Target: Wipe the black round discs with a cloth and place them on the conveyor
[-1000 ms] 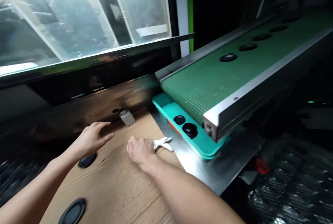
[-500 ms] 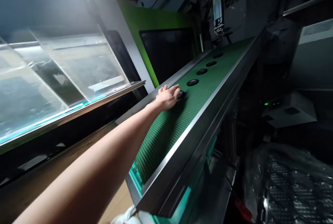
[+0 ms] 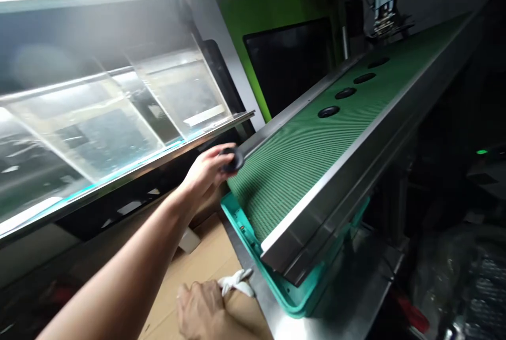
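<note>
My left hand (image 3: pixel 207 168) is closed on a black round disc (image 3: pixel 232 159), pinched between thumb and fingers at the left edge of the belt. The disc has a raised rim and stands tilted, facing right. Low in the picture, my right hand (image 3: pixel 200 306) shows curled fingers over the cardboard, somewhat blurred; what they hold is hidden. A white cloth (image 3: pixel 237 282) touches or lies beside it; I cannot tell which. Further up the green conveyor belt (image 3: pixel 292 171), several similar black discs (image 3: pixel 329 112) lie flat in a row.
Metal side rails (image 3: pixel 336 171) edge the sloping belt. Under its lower end sits a teal tray (image 3: pixel 292 308) on a metal surface. Cardboard (image 3: pixel 213 245) lies below my left arm. To the left is a machine with clear panels (image 3: pixel 134 118); plastic-wrapped items (image 3: pixel 474 287) stand lower right.
My left hand has lifted a disc off the belt and drawn it back toward the belt's left edge. My right hand has come into view. The camera view has shifted left and down.
</note>
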The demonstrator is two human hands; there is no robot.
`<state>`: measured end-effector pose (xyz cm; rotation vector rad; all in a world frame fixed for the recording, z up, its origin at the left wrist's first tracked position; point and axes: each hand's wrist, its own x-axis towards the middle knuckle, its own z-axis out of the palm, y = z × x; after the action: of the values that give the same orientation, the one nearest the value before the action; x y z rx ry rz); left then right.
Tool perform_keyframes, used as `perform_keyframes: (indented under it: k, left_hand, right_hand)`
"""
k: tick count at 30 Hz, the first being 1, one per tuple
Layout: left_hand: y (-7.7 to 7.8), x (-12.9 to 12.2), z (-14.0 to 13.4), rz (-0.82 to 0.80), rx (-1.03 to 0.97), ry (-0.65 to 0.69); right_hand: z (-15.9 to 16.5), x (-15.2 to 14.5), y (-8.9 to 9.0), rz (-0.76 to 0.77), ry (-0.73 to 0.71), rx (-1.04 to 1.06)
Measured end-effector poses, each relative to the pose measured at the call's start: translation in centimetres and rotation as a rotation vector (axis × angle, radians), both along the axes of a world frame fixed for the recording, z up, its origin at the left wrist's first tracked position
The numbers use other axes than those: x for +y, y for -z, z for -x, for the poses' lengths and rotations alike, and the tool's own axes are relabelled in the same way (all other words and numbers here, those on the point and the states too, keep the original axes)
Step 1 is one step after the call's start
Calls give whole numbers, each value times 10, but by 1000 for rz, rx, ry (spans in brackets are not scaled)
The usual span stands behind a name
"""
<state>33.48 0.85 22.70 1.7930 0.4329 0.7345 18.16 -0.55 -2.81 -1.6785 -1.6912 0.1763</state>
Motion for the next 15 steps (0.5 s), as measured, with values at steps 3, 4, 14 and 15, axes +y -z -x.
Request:
perform_keyframes:
  k: [3, 4, 14, 15]
  left_hand:
    - [53, 2, 141, 369, -45, -295]
    - [78, 3, 183, 495, -65, -406]
    - [226, -7, 323, 891, -533, -604]
    - [229, -6, 323, 913, -571, -558]
  right_hand:
    - [3, 3, 0, 58, 92, -12]
    - [1, 2, -3, 67, 106, -27]
    - [-1, -22, -16, 47, -101, -183]
    - [3, -21, -14, 9, -85, -122]
